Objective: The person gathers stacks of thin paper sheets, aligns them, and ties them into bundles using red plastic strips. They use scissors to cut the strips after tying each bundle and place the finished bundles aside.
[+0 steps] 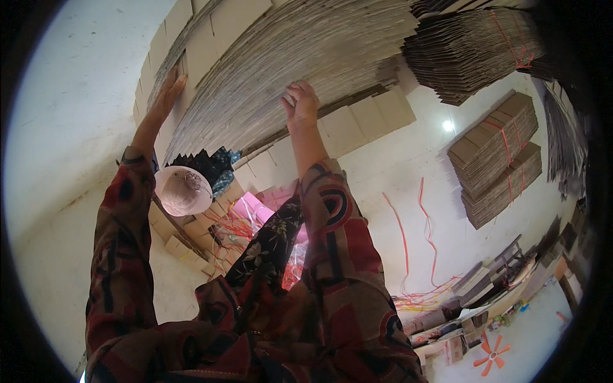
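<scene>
A tall stack of flattened cardboard boxes fills the upper middle, its layered edges facing me. At its left, my left hand reaches up against brown cardboard sheets, fingers stretched out and thumb apart; the fingertips are partly lost against the board. My right hand is raised in front of the layered edges. Its fingers are loosely bent and apart, with nothing visible in them. Whether it touches the stack I cannot tell.
Strapped cardboard bundles lie at the right, with another bundle above. A pale round hat sits beside my left forearm. Red straps lie on the floor, with more tangled near my legs. An orange fan is at lower right.
</scene>
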A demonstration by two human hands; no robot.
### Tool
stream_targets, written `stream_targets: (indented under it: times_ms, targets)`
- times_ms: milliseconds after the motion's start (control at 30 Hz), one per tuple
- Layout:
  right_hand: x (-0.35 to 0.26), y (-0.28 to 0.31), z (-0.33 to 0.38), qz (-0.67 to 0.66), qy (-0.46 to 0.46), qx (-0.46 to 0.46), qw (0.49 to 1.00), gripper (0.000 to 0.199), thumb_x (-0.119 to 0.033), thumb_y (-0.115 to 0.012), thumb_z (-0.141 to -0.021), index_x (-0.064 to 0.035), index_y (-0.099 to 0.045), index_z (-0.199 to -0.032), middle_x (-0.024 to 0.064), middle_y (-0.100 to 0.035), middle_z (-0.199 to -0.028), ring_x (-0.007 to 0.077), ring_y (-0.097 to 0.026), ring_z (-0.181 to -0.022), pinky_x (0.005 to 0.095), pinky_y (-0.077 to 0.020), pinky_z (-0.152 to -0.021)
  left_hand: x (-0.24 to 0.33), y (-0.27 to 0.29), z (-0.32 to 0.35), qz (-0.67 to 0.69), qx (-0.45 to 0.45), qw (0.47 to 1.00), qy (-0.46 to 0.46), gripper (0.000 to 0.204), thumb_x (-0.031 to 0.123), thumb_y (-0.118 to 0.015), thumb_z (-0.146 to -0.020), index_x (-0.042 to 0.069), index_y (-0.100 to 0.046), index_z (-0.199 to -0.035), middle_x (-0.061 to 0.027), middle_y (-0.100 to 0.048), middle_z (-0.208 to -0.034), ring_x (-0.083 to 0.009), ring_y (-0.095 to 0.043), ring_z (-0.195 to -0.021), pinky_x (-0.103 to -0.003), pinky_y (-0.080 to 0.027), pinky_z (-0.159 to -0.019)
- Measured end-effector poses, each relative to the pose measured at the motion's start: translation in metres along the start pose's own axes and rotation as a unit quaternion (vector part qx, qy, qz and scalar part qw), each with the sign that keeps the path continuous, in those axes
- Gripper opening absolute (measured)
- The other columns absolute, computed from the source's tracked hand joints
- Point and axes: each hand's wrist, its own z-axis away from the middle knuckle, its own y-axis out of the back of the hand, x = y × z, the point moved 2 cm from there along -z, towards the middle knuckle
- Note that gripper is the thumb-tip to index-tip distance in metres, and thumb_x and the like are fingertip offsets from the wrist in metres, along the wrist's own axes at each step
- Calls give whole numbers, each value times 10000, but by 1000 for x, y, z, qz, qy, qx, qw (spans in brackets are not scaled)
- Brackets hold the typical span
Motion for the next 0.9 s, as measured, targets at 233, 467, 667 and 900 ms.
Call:
stream_targets:
  times_ms: [233,467,667,900]
  targets:
    - [7,-3,-12,-19,2,31,999,364,-5,-594,-716,-87,-524,-1063,25,-503,-967,173,-483,-940,387,-428,-778,21,-7,1,7,2,999,34,792,549,-417,-864,1,-206,-1397,-163,-184,-1458,-237,-116,-1365,-322,-81,-1094]
    - [4,-6,-16,22,-1,63,998,377,-13,-594,-701,-74,-512,-1064,43,-503,-985,189,-479,-931,385,-419,-746,34,-8,7,27,23,999,-2,732,468,-430,-892,-81,-262,-1346,-229,-246,-1417,-292,-170,-1347,-324,-103,-1087]
    - [-1,-14,-16,19,50,83,995,424,-39,-575,-727,-40,-466,-1137,98,-501,-1104,217,-479,-1033,383,-406,-767,24,-11,4,15,26,1000,-1,743,484,-422,-888,-78,-263,-1347,-230,-247,-1417,-298,-164,-1349,-323,-99,-1088]
    - [-6,-11,-17,50,27,70,996,430,-45,-575,-746,-45,-451,-1158,95,-523,-1087,219,-484,-1034,400,-403,-816,25,-11,5,12,19,999,49,708,466,-423,-896,-2,-230,-1390,-135,-211,-1456,-221,-130,-1364,-301,-84,-1091]
